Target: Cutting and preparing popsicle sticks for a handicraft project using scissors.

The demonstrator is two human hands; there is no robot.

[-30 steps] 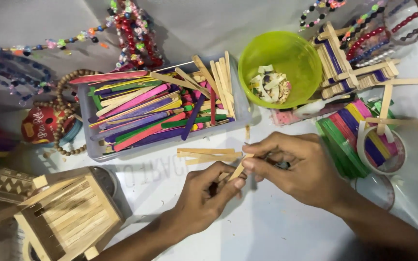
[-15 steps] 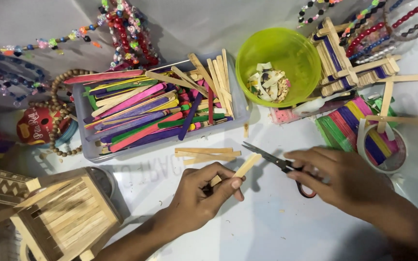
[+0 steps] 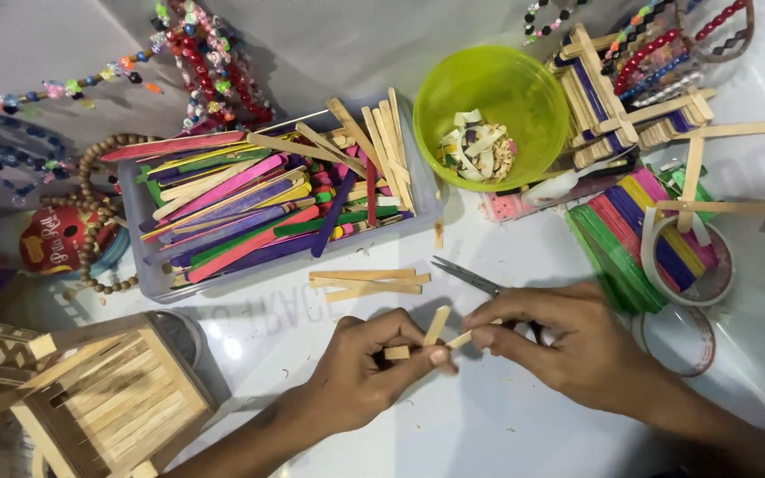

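Since the earlier frame the right hand has come back to the left hand, so the 2 hands now almost meet over the white table; the scissors, which were pointing out open from the right hand, are now mostly covered by it, and only the blades show above the knuckles.

Far to the left of the grip stands a small wooden house of plain sticks. Above the hands lies a grey tray full of coloured and plain craft sticks. To the upper right of the grip is a green bowl with small cut pieces inside. Right of the right hand lies a fan of coloured sticks, and a roll of tape rests on it. Just above the hands 3 plain sticks lie together on the table, apart from the fingers.

The left hand pinches a short stick piece between thumb and forefinger, and it stands tilted upward. A smaller piece lies under the left fingers. The right thumb and forefinger are pressed on another thin piece, whose end is touching or just beside the first one.
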